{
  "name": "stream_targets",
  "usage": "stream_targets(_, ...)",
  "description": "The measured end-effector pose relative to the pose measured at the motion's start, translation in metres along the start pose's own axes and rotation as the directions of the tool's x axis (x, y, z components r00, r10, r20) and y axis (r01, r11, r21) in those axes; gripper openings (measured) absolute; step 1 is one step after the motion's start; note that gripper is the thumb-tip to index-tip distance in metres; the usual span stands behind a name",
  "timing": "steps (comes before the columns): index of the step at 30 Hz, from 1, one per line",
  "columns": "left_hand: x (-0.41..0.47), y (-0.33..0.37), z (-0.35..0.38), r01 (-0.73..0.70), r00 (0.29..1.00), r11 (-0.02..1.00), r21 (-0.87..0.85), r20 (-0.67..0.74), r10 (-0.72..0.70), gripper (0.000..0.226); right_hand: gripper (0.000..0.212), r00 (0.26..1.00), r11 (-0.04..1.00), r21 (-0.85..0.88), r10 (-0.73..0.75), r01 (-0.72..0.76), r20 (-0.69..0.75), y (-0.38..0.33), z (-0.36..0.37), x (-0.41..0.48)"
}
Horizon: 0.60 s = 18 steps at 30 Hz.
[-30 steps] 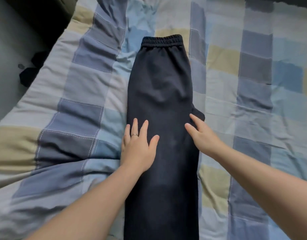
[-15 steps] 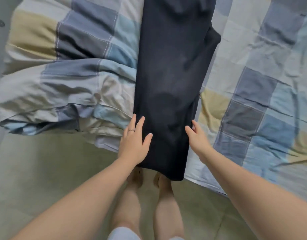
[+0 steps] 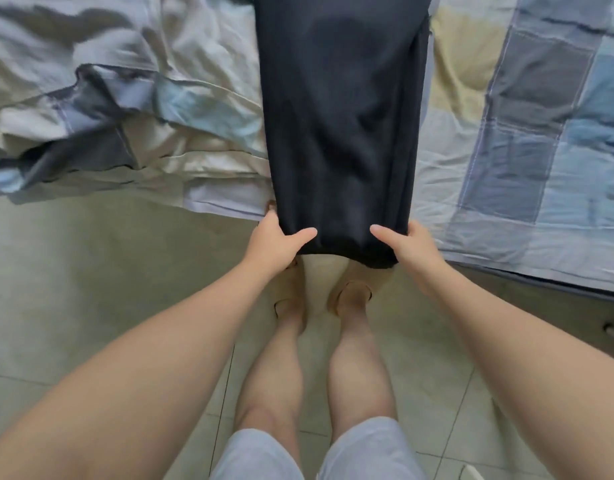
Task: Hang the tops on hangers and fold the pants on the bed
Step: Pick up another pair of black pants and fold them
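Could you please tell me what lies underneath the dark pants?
The pants lie on the checked bedcover; their hem overhangs the bed edge, gripped by the left hand and right hand. The cloth hides the fingers beneath and the front of the person's feet.

Here's the bed [image 3: 472, 244], dressed in a patchwork cover [image 3: 527, 140] of blue, grey and pale yellow squares, lying fairly flat on the right. Over on the left, rumpled bedding [image 3: 125, 109] bunches up in folds right at the bed's edge. Between the two, dark navy pants [image 3: 340, 116] stretch straight down the bed, their lower end hanging just past the edge. Below, a pale tiled floor [image 3: 91, 289], with the person's feet [image 3: 350, 299] planted close to the bed.
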State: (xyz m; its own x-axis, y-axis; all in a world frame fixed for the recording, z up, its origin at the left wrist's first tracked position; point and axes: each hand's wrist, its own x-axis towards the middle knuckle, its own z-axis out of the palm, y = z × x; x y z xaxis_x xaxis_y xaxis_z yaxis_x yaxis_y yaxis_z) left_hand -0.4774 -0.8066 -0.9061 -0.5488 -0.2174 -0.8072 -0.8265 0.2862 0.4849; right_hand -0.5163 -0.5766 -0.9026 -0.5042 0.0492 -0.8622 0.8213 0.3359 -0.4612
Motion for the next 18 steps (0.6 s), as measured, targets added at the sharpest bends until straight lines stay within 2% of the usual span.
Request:
stream_targets(5, -0.011, -0.037, 0.014, 0.087, 0.99, 0.993, 0.081, 0.105, -0.095, 0.033, 0.021, 0.996, 0.994, -0.059, 0.091, -0.09, 0.01, 0.053, 0.018, -0.021)
stream_targets(8, -0.027, -0.067, 0.032, 0.142, 0.98, 0.985, 0.1, 0.126, -0.154, 0.04, 0.015, 0.987, 0.987, 0.0, 0.16, -0.16, -0.029, 0.083, 0.026, -0.03)
stream_targets(12, -0.05, -0.093, 0.049, 0.209, 0.978, 0.971, -0.114, 0.054, -0.204, 0.035, 0.014, 0.983, 0.974, 0.151, 0.178, -0.168, -0.054, 0.105, 0.026, -0.037)
stream_targets(15, -0.068, -0.096, 0.054, 0.222, 0.975, 0.945, -0.239, 0.024, -0.223, 0.034, 0.014, 0.986, 0.974, 0.16, 0.164, -0.158, -0.019, 0.115, 0.019, -0.049)
stream_targets(18, -0.095, -0.09, 0.056, 0.209, 0.976, 0.933, -0.292, 0.003, -0.217, 0.034, 0.021, 0.988, 0.973, 0.174, 0.152, -0.151, 0.006, 0.114, 0.007, -0.074)
